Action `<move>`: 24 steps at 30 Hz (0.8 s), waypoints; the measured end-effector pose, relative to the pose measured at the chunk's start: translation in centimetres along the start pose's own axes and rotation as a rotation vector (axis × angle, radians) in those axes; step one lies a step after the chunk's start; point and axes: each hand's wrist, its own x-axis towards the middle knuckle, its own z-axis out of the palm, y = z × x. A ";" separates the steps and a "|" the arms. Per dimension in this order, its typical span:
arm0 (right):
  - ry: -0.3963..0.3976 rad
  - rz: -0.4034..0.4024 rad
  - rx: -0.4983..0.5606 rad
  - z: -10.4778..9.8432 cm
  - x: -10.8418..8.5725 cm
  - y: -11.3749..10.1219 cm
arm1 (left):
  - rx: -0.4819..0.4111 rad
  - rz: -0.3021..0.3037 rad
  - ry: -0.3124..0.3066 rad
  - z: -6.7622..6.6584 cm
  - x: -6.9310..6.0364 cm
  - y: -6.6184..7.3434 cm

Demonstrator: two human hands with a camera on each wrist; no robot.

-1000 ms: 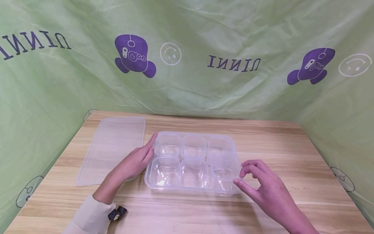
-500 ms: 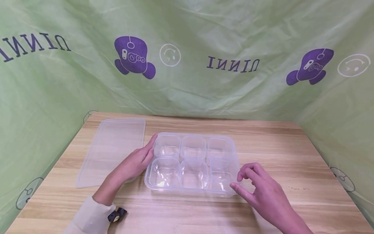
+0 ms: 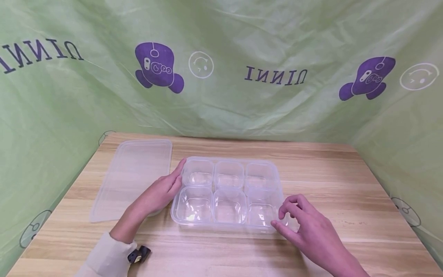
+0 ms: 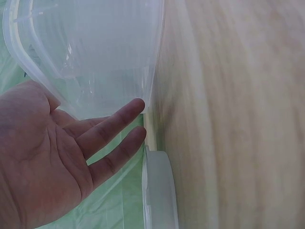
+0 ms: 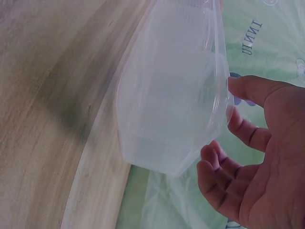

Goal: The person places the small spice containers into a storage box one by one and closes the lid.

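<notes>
A clear plastic food container point(image 3: 226, 227) stands on the table with several small clear boxes in two rows inside. My left hand point(image 3: 162, 192) rests against its left end, fingers extended along the wall; the left wrist view shows the palm and spread fingers beside the container point(image 4: 109, 62). At the front right corner, my right hand point(image 3: 315, 231) pinches the edge of a small clear box point(image 3: 261, 213) between thumb and index finger. In the right wrist view the thumb and index tips touch the rim, while the other fingers of the hand point(image 5: 267, 157) curl below.
A translucent flat lid point(image 3: 135, 177) lies on the wooden table point(image 3: 328, 169) left of the container, partly behind the left forearm. A green printed curtain point(image 3: 221, 107) surrounds the table's back and sides. A small black device point(image 3: 139, 254) sits at the left cuff.
The front right box has settled lower among the others, and my right hand has shifted slightly left and down with it. My left hand has stayed put.
</notes>
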 end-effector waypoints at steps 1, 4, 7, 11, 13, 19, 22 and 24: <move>-0.003 0.002 -0.004 0.0 0.0 0.0 | -0.001 0.000 0.000 0.0 0.0 0.0; -0.008 -0.007 -0.015 0.0 0.0 0.0 | -0.001 0.001 0.000 0.0 0.0 0.0; -0.016 -0.022 -0.018 0.0 0.0 0.0 | -0.003 0.001 0.000 0.0 0.0 0.1; -0.027 -0.030 -0.019 0.0 0.0 0.1 | -0.006 0.000 -0.003 0.0 0.0 0.0; -0.029 -0.031 -0.022 0.1 0.0 0.1 | -0.007 -0.001 -0.004 0.0 0.0 0.0; -0.029 -0.037 -0.021 0.1 0.1 0.1 | -0.009 0.002 -0.002 0.0 -0.1 0.0; -0.029 -0.036 -0.019 0.1 0.1 0.2 | -0.016 0.007 -0.004 0.0 -0.1 0.0; -0.031 -0.037 -0.017 0.1 0.1 0.2 | -0.018 0.008 -0.005 0.0 -0.1 0.0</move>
